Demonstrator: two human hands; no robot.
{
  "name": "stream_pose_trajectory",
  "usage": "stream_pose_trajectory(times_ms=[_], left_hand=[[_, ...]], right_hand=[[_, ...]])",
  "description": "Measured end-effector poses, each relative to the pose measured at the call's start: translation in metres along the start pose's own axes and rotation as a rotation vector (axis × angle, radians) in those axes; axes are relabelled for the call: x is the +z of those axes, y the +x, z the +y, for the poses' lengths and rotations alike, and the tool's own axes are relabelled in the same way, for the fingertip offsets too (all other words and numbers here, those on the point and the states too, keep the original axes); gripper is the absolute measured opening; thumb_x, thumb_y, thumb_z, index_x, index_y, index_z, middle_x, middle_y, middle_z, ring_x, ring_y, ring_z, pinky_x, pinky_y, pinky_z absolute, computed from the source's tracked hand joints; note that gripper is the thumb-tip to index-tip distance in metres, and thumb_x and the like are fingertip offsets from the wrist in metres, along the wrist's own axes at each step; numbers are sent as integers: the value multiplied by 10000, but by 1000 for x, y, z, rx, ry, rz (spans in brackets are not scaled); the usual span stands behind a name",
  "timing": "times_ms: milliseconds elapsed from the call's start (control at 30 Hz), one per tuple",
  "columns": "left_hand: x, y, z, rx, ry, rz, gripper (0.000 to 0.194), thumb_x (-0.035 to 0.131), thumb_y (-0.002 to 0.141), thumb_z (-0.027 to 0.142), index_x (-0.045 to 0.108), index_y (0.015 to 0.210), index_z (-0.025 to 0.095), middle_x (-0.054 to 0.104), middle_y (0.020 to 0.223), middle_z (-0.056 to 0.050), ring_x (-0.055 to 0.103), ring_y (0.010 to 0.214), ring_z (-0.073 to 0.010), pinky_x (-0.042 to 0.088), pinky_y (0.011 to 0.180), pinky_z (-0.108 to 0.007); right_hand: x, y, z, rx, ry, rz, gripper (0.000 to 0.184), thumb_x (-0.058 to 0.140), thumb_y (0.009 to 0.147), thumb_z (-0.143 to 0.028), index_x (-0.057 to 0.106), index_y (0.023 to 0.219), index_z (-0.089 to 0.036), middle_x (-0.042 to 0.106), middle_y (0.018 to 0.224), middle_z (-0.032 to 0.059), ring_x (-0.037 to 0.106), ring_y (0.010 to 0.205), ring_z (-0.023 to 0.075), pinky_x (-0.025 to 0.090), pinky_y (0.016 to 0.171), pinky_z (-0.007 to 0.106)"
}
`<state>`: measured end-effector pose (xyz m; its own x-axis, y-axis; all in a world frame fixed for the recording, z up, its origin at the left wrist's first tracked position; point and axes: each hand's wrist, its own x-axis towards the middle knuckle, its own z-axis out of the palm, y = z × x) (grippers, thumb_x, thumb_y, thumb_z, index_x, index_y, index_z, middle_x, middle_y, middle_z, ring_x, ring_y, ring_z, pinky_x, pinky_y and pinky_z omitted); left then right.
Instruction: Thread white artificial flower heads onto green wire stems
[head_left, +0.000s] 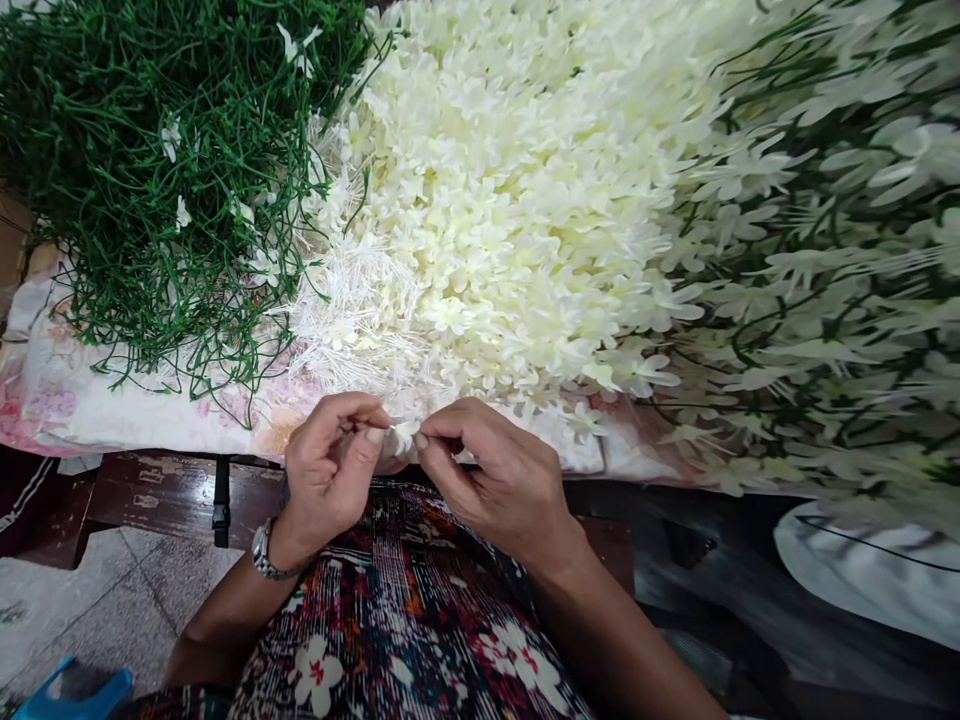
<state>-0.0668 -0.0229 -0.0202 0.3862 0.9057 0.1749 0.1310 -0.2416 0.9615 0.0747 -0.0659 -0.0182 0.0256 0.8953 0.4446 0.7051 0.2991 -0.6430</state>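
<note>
A small white flower (403,436) is hanging between the left hand (330,468) and the right hand (499,478) at the near edge of the floral cloth (161,425), each grip pinching thumb and forefinger together on it, the left seemingly at its thin stalk. Beyond, pale blossoms (525,220) are lying heaped, with green stems (172,150) spreading left and white-flowered sprays (832,270) filling the right.

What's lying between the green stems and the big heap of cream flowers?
A tangle of fine white strands, seen in the head view.
</note>
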Motion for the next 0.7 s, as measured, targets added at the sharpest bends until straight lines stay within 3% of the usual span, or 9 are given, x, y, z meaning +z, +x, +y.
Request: stream_pose_trajectory(times_ms=[133,267,367,467,533,667,700], left_hand=[[2,3,0,-17,0,-60,50,536,735,131,574,761,150,547,675,-2,515,592,-80,426,540,-190],[7,3,-1,-41,-146,-31,54,539,741,124,583,749,155,537,651,3,515,592,-75,426,526,-180],[10,3,1,-19,-191,-34,49,545,740,137,592,733,146,553,664,-12,518,607,-84,437,533,-192],[9,1,5,22,-102,-53,88,516,758,128,595,792,140,577,692,-30,528,621,-92,452,554,-212],[1,-2,5,114,46,10,146,511,750,104,587,868,144,595,750,-43,544,695,-112,464,612,-239],[-35,-9,-6,284,511,315,203,519,723,69,565,898,161,583,764,-28,535,719,-115,450,608,-234],[-45,-10,-9,254,673,384,177,524,722,77,563,876,155,577,764,-30,527,717,-118,442,609,-238]], right_hand=[[0,-2,0,-16,39,-32,70,490,735,-79,501,767,-140,504,628,5,464,604,78,398,557,211],[0,-3,-2,41,190,-82,120,519,728,-94,502,834,-148,507,673,4,469,614,76,404,556,209],[0,-6,-2,77,221,-43,155,528,716,-70,505,831,-172,515,677,-8,476,600,71,396,540,198],[3,-10,0,98,211,6,161,523,709,-51,509,799,-183,523,675,-15,482,597,70,387,537,194],[4,-12,2,127,226,21,151,519,708,-49,508,779,-183,519,667,-18,481,590,68,379,532,191],[5,-16,6,167,225,49,137,520,708,-63,507,761,-189,513,647,-24,488,586,75,373,523,193],[6,-16,7,165,212,59,138,520,708,-67,508,763,-192,515,644,-25,488,579,77,372,518,195]])
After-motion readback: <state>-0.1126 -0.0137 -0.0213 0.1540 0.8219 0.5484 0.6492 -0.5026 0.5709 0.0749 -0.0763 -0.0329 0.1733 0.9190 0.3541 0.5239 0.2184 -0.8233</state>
